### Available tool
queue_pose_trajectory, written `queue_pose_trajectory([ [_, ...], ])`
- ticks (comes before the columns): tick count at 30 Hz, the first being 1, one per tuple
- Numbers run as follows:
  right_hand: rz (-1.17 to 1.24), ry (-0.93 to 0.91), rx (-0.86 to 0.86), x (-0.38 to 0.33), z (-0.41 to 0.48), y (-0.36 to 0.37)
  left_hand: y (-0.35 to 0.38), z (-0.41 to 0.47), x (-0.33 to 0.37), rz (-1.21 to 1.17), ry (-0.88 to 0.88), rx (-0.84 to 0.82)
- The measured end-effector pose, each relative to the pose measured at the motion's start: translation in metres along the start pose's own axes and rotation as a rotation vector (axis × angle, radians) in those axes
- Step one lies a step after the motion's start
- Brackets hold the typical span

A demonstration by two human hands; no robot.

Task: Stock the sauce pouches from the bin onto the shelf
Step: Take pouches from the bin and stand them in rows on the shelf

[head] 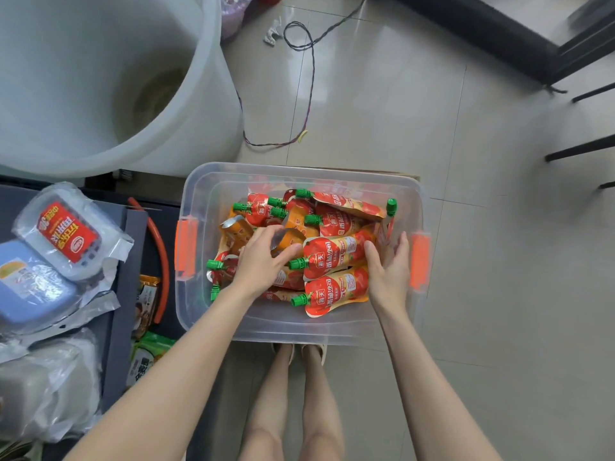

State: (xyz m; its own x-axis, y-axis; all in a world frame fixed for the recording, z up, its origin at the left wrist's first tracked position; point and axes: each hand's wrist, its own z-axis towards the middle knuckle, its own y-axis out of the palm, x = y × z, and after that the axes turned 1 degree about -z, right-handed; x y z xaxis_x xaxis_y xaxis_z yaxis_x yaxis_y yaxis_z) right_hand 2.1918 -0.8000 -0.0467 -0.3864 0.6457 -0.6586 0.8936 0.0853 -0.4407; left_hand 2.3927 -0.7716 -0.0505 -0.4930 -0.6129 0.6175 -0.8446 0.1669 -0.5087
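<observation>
A clear plastic bin with orange latches stands on the floor in front of me. Several red and orange sauce pouches with green caps lie jumbled inside it. My left hand reaches into the bin, its fingers curled over a pouch with a silver back in the middle of the pile. My right hand is inside the bin at its right wall, fingers straight, touching the bottom ends of two stacked pouches. The dark shelf stands at my left.
A large white tub stands at the upper left. Packaged goods lie on the shelf. A thin cable trails across the tiled floor beyond the bin. Dark furniture legs stand at the right. My feet are below the bin.
</observation>
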Motion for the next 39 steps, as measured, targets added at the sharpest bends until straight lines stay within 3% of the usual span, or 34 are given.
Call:
queue_pose_trajectory([
  [7,-0.335,-0.191,-0.012,0.023,0.027,0.011,-0.005,0.01,-0.012,0.01,0.034,0.019],
  [17,-0.464,-0.429,-0.003,0.007,-0.001,0.012,-0.038,-0.022,-0.016,-0.243,-0.01,0.174],
  [21,-0.328,-0.211,-0.159,0.01,-0.02,0.044,-0.048,-0.042,-0.022,-0.305,-0.078,0.258],
  [24,-0.224,-0.071,-0.133,0.016,-0.024,0.048,-0.055,-0.054,-0.026,-0.382,-0.173,0.286],
  [32,-0.091,0.133,-0.153,0.016,-0.024,0.042,-0.068,-0.054,-0.022,-0.233,-0.195,-0.142],
  [39,0.333,0.23,-0.396,0.0,-0.056,0.025,-0.07,-0.089,-0.012,-0.369,-0.113,-0.006],
])
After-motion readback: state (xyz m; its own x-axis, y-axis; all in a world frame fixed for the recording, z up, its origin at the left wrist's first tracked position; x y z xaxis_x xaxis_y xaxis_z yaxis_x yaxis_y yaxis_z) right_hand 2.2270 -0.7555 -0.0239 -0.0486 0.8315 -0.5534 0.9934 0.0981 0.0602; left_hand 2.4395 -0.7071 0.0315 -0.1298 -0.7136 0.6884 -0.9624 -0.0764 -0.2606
